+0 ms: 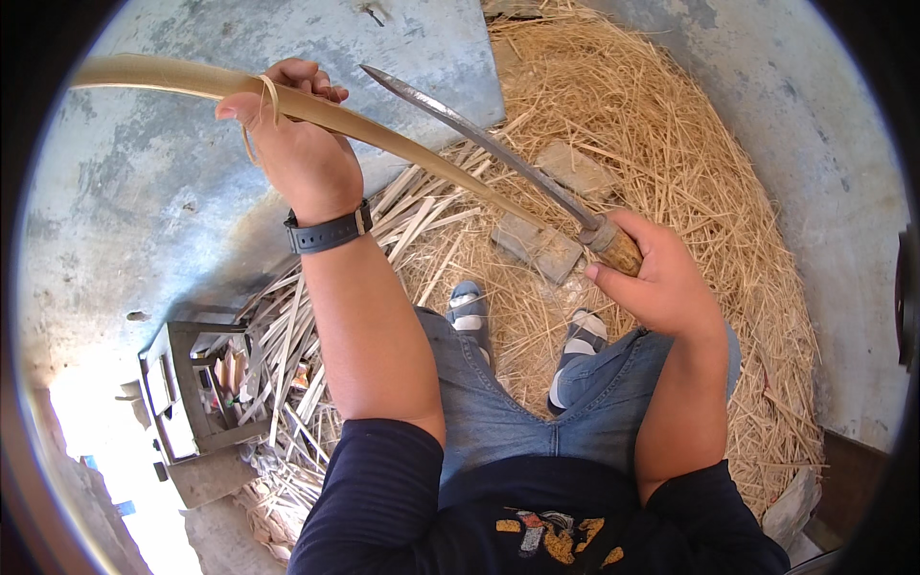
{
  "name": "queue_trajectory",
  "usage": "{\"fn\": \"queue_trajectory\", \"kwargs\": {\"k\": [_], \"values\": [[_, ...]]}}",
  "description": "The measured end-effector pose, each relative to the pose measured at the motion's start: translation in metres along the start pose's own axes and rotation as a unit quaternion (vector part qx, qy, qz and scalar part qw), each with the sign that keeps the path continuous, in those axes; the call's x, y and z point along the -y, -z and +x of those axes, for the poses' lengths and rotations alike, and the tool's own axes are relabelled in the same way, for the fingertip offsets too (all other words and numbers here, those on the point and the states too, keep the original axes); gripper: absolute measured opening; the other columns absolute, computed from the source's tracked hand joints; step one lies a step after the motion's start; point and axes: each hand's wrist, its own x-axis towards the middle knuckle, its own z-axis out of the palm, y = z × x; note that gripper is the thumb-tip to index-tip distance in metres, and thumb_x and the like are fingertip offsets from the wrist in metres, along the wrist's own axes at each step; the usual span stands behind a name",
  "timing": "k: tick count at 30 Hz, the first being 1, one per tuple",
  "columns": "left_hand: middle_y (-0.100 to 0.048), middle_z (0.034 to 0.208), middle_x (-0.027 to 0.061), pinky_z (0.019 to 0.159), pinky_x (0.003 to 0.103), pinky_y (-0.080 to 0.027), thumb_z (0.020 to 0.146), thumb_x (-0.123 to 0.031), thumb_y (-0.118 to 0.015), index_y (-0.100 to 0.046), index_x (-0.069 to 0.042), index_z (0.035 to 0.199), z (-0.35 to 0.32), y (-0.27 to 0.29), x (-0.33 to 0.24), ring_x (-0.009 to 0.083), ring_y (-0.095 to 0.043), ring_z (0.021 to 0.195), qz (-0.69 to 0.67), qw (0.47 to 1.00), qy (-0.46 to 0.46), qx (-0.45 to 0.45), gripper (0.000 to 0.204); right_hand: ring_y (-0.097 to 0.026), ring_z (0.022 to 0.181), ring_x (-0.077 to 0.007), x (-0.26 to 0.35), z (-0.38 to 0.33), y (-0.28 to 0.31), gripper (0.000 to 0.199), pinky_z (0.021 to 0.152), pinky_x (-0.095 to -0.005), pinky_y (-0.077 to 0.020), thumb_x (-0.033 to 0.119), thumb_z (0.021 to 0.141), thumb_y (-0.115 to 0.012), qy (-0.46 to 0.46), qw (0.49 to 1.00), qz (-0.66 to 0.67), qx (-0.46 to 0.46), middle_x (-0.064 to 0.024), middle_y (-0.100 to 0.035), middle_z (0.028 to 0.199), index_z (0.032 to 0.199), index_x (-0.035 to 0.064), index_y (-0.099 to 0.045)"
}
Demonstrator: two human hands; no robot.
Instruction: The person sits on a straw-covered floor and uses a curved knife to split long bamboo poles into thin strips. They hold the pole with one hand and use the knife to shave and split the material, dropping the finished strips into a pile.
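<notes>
A long, pale bamboo strip (402,149) curves from the far left toward the middle. My left hand (309,171) is closed round it, palm up, with the strip passing between thumb and fingers. A thin curled shaving (273,101) loops near the thumb. In my right hand (671,283) is the wooden handle of a long-bladed knife (498,149). Its blade points up and to the left, above the strip and apart from it along most of its length. The strip's near end reaches close to the knife handle and my right thumb; whether they touch I cannot tell.
Straw-like bamboo shavings (661,115) cover the floor. Two bricks (541,247) lie beyond my feet. Split strips (402,216) are heaped on the left, beside a wooden frame (196,383). Blue-grey walls (144,220) stand on both sides, with a bright opening at lower left.
</notes>
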Motion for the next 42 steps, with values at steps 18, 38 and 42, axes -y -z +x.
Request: {"fn": "queue_trajectory", "kwargs": {"k": [18,38,42], "values": [[-0.054,0.078,0.0084,0.071,0.033,-0.047,0.088,-0.087,-0.017,-0.057,0.002,0.098,-0.005,-0.005,-0.009,0.0189,-0.052,0.072,0.102,0.991,0.016,-0.085,0.098,-0.062,0.074,-0.0292,0.009,-0.011,0.017,0.030,0.071,-0.0376,-0.0493,0.010,0.077,-0.072,-0.015,0.998,-0.058,0.037,-0.0189,-0.066,0.084,0.104,0.0000,-0.064],[-0.055,0.087,0.0108,0.071,0.037,-0.048,0.103,-0.068,-0.019,-0.058,0.004,0.106,-0.005,-0.004,-0.009,0.0221,-0.053,0.079,0.080,0.995,0.008,-0.067,0.082,-0.064,0.073,-0.0352,0.001,-0.007,0.012,0.027,0.069,-0.0400,-0.0494,0.013,0.077,-0.071,-0.009,0.997,-0.080,0.017,-0.0216,-0.064,0.081,0.100,0.0008,-0.063],[-0.055,0.089,0.0113,0.071,0.036,-0.049,0.099,-0.073,-0.019,-0.058,0.004,0.106,-0.005,-0.005,-0.008,0.0224,-0.054,0.080,0.098,0.994,-0.010,-0.040,0.087,-0.064,0.073,-0.0371,-0.004,-0.006,0.009,0.027,0.068,-0.0417,-0.0494,0.014,0.078,-0.071,-0.004,0.995,-0.100,0.012,-0.0229,-0.064,0.081,0.100,0.0004,-0.063]]}}
